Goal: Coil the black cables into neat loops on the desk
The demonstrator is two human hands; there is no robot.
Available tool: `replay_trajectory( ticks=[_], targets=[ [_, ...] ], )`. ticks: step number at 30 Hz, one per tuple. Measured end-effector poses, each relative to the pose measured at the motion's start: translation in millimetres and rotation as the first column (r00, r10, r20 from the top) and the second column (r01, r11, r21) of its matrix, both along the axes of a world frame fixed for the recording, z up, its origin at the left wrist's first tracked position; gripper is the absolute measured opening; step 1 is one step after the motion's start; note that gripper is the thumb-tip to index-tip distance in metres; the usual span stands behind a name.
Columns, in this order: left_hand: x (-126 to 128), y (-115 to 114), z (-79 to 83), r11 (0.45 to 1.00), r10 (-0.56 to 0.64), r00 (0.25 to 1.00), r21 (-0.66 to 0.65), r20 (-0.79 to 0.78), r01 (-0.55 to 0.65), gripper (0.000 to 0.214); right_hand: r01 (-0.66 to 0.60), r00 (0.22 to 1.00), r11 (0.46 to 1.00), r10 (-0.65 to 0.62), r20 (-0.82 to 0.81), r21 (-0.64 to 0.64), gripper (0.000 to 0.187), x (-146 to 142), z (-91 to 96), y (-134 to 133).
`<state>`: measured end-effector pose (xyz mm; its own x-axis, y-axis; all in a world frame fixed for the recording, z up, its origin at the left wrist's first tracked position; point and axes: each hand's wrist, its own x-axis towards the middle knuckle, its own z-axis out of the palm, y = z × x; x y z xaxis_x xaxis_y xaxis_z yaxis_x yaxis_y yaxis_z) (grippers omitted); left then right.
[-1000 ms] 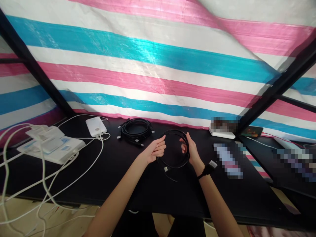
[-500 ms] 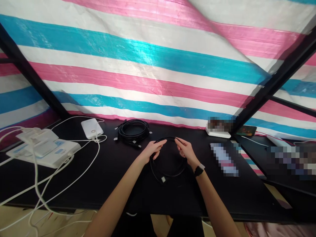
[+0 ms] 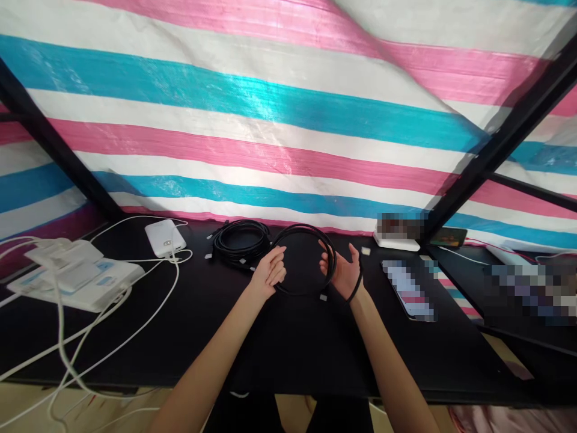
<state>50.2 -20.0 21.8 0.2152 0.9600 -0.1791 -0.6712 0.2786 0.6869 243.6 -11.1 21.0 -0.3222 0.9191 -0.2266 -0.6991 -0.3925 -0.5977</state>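
A loosely coiled black cable (image 3: pixel 303 228) is held up in front of me, above the black table. My left hand (image 3: pixel 270 270) is closed around the left side of the loop. On the right side, my right hand (image 3: pixel 345 273) has its palm turned inward and its fingers apart, with the cable strands crossing in front of the fingers. A free end of cable curves over my right wrist, near a pale connector (image 3: pixel 366 251). Another pale connector (image 3: pixel 323 297) hangs under the loop. Behind my left hand lies a second coil of black cables (image 3: pixel 241 239) with several pale plugs.
White chargers and boxes (image 3: pixel 85 273) with tangled white cables stand at the left. Behind them is a white power-bank-like device (image 3: pixel 164 237). A phone (image 3: pixel 408 290) with a blurred screen lies at the right, below a white box (image 3: pixel 396 242). Striped sheeting (image 3: pixel 279 144) hangs behind the table.
The coil has been raised and moved away from me. My right hand has opened and turned its palm inward; before, it pinched the loop's top. My left hand has closed on the loop.
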Motion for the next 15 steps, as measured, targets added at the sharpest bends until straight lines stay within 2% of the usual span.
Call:
replay_trajectory(
  ticks=[4, 7, 12, 15],
  targets=[
    [-1, 1, -0.1, 0.999, 0.047, 0.996, -0.010, 0.080, -0.046, 0.057, 0.015, 0.998, 1.000, -0.013, -0.061, 0.023, 0.075, -4, -0.9, -4],
    [-2, 2, 0.0, 0.996, 0.086, 0.989, -0.009, 0.124, -0.085, 0.055, 0.048, 0.999, 0.993, -0.045, -0.025, 0.104, 0.080, -8, -1.5, -5],
    [-2, 5, 0.1, 0.997, 0.068, 0.988, -0.054, 0.142, -0.060, 0.055, 0.063, 0.966, 0.961, -0.127, 0.227, 0.271, 0.045, -15, -5.0, -4],
    [-2, 5, 1.2, 0.996, 0.019, 0.996, -0.085, 0.089, -0.012, 0.055, 0.075, 0.917, 0.931, -0.205, 0.342, 0.356, 0.049, -17, -10.5, -4]
  ],
)
